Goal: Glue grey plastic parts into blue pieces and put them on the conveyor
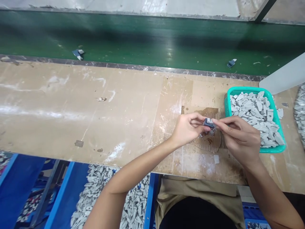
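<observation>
Black top (196, 214) at bottom centre, left hand (187, 128) right of centre pinching a blue-and-grey piece (208, 123), right hand (240, 135) touching it, grip unclear.

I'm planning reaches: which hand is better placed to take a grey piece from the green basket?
Probably the right hand: it is beside the basket, while the left hand is farther away, gripping the dark blue piece.

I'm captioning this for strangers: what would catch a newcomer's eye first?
Probably the bright teal basket, heaped with pale grey pieces, at the right of the worktop. Next, the left hand and right hand meeting at a small dark-and-pale part, just left of the basket. A wide green strip runs behind.
</observation>
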`<state>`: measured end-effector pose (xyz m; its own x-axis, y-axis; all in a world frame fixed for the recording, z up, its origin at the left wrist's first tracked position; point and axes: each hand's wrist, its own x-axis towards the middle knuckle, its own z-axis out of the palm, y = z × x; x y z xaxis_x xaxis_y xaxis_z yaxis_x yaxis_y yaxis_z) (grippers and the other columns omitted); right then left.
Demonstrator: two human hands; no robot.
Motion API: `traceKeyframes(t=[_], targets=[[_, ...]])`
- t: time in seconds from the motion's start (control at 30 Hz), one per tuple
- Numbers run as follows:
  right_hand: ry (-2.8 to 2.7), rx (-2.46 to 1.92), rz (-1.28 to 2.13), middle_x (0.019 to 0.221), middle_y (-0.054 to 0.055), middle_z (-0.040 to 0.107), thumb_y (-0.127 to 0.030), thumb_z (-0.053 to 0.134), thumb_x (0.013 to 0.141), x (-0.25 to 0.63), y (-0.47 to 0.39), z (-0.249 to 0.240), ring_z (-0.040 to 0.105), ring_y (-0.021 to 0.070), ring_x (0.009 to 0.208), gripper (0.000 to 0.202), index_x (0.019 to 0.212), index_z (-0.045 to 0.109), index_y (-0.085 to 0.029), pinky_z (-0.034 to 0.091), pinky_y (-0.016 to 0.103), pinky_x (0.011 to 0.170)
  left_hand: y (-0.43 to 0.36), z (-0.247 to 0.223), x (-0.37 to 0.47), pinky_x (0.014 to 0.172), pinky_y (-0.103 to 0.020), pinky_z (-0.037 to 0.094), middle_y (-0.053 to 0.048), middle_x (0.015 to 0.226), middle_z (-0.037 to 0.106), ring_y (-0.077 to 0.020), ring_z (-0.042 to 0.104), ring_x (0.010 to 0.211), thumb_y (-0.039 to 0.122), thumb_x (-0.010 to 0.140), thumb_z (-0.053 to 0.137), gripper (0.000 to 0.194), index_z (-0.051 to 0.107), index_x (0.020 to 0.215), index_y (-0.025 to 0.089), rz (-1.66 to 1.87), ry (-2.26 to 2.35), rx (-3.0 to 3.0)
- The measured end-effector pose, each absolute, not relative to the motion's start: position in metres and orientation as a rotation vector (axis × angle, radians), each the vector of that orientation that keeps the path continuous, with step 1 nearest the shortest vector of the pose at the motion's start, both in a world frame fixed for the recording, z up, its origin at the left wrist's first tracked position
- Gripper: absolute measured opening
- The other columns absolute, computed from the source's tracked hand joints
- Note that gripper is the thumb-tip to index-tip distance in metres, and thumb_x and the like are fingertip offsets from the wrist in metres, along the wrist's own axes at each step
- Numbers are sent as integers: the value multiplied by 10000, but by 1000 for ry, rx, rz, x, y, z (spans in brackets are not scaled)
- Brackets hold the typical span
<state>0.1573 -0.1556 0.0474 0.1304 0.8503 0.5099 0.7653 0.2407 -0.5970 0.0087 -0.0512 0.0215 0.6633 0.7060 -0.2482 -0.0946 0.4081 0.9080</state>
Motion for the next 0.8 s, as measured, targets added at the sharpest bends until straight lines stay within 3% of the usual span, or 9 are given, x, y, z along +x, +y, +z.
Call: traceKeyframes(t=[0.47, 0.63, 0.73, 0.8], targets=[[-1596, -1637, 65, 867, 45, 704, -56, 498, 907, 125, -138, 78, 668, 149, 743, 431, 1140, 769, -298, 541, 272, 618, -42, 42, 0, 713, -276, 597, -41, 739, 758, -140, 711, 662, 170, 538, 901, 288, 715, 755, 131, 644, 690, 837], [-1614, -1745, 220, 795, 41, 711, -148, 514, 921, 125, -122, 98, 672, 165, 710, 334, 1060, 796, -262, 544, 288, 649, -29, 49, -8, 625, -252, 564, -27, 711, 718, -139, 695, 611, 205, 619, 883, 311, 694, 855, 132, 566, 564, 730], [-1635, -1820, 442, 828, 49, 747, -269, 546, 937, 131, -104, 114, 687, 185, 746, 270, 1026, 799, -250, 547, 299, 685, -18, 55, -15, 679, -321, 604, -26, 799, 719, -182, 727, 651, 209, 683, 853, 393, 664, 1026, 174, 430, 454, 573], [-1630, -1824, 538, 880, 57, 769, -315, 543, 943, 132, -93, 123, 699, 192, 781, 275, 1016, 797, -239, 545, 296, 695, -12, 59, -20, 728, -327, 609, -48, 849, 728, -188, 735, 692, 182, 738, 802, 323, 667, 1031, 168, 349, 409, 495]])
